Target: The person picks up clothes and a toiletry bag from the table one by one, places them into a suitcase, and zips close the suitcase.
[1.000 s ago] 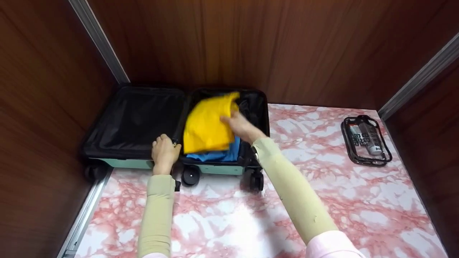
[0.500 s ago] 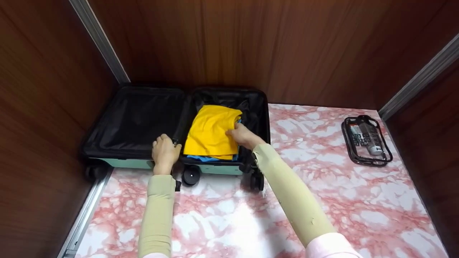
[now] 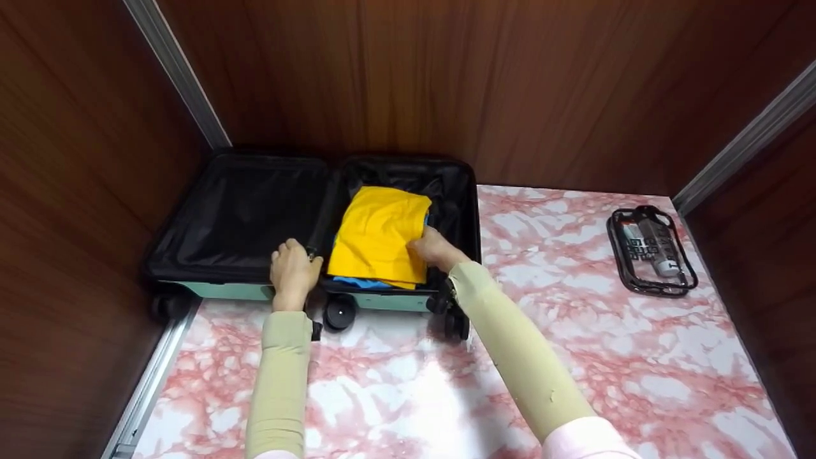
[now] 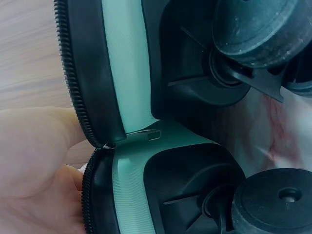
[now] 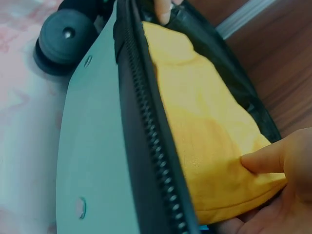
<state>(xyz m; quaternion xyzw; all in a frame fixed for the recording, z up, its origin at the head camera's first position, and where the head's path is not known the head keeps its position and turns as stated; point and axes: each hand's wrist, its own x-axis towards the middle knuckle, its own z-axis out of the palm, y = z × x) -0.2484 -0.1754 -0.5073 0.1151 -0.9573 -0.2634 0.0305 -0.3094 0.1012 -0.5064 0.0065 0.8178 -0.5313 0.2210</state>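
Note:
An open mint-green suitcase (image 3: 392, 301) lies with its two halves side by side on the floor. In its right half, a folded yellow garment (image 3: 379, 236) covers blue cloth (image 3: 360, 282) that peeks out at the near edge. My right hand (image 3: 437, 247) pinches the garment's right edge; in the right wrist view the thumb (image 5: 265, 158) presses on top and the fingers go underneath. My left hand (image 3: 294, 271) rests on the left half's inner rim beside the hinge. The left wrist view shows it right against the black zipper edge (image 4: 73, 73).
A black lining panel (image 3: 248, 210) covers the left half. Black wheels (image 3: 339, 313) stick out toward me. A clear toiletry bag (image 3: 651, 252) with black trim lies at the right on the pink marbled floor (image 3: 574, 306). Wooden walls (image 3: 510, 95) enclose the back and sides.
The yellow garment has come down flat onto the blue cloth. Its right edge has then shifted slightly toward me with my right hand. My left hand has stayed in place.

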